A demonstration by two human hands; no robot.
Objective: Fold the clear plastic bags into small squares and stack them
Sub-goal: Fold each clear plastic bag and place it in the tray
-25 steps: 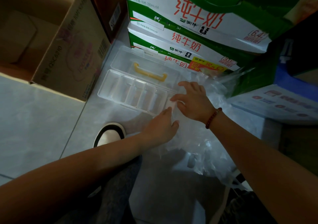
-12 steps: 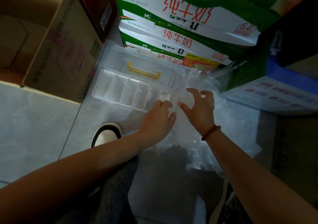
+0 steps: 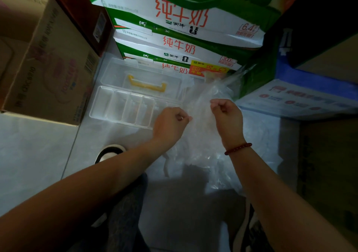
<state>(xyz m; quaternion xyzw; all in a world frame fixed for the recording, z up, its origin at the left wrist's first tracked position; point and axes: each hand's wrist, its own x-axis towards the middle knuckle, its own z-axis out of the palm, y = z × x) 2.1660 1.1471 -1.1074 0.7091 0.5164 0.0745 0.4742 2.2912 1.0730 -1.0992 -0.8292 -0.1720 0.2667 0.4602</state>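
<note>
Two hands work one sheet of film: the left hand (image 3: 170, 125) has its fingers curled in, thumb and forefinger pinching an edge of the clear plastic bag (image 3: 201, 106), and the right hand (image 3: 227, 116), just at its 3 o'clock, is likewise clenched around a pinch of the same film. Between and beyond the knuckles the bag rises toward 12 o'clock, thin and crumpled, its far end lifting against the milk cartons (image 3: 180, 44). I judge it nearly weightless and quite limp; it will not hold a crease unless pressed flat, and it is likely slick, clinging to itself and to skin. Taking hold at the corners or along a seam edge, as both hands seem to do, should let it be drawn taut before a fold. At 6 o'clock from the hands a loose heap of more clear bags (image 3: 222, 164) lies on the pale floor (image 3: 38, 164); how many it holds I cannot tell. At 10 o'clock sits an open divided clear box (image 3: 120, 106) with a yellow handle (image 3: 147, 84), touching the left hand's far side or just beside it. No folded squares are plainly visible.
</note>
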